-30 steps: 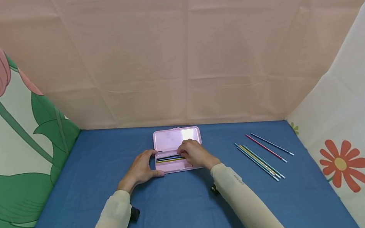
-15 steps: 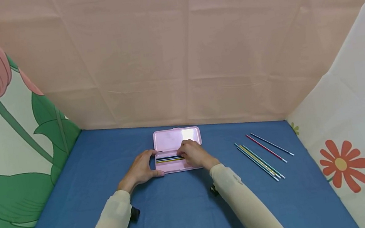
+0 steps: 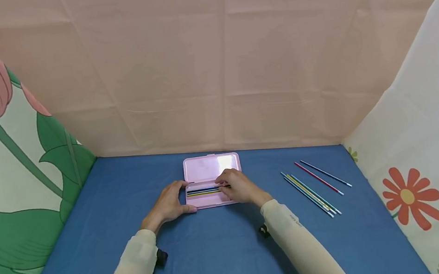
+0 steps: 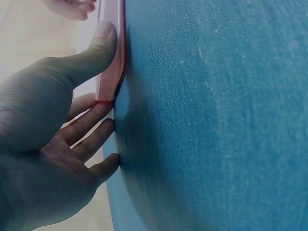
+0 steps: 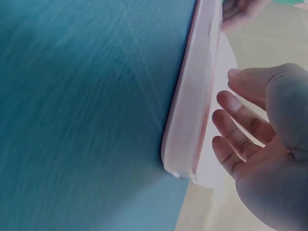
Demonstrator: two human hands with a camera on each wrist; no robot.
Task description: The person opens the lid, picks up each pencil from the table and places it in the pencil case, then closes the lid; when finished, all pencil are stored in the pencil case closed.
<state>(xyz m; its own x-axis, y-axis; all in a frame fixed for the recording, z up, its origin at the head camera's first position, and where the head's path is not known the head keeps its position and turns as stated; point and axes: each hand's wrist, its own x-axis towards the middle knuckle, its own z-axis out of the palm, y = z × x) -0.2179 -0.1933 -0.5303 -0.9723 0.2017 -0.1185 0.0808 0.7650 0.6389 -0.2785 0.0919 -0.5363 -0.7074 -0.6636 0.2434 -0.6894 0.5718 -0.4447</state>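
A pink pencil case (image 3: pixel 207 200) lies on the blue cloth with its lid (image 3: pixel 207 167) folded back, away from me. Several coloured pencils (image 3: pixel 203 191), black, blue and yellow among them, lie side by side in it. My left hand (image 3: pixel 168 201) holds the case's left end; the left wrist view has its thumb on the case's front wall (image 4: pixel 110 79) and its fingers around the end. Over the case's right half is my right hand (image 3: pixel 239 186), hiding part of the pencils. Its fingers (image 5: pixel 228 127) are loosely bent, with nothing visible between them.
To the right, several more pencils (image 3: pixel 311 193) lie in a slanted group. A red pencil (image 3: pixel 319 178) and a dark blue one (image 3: pixel 325 173) lie beyond it. A beige cloth wall (image 3: pixel 209 63) rises behind the table, and printed cloths flank both sides.
My right hand has loosened its fingers and shifted slightly right, so more of the pencils' right ends shows. The left hand keeps its place on the case.
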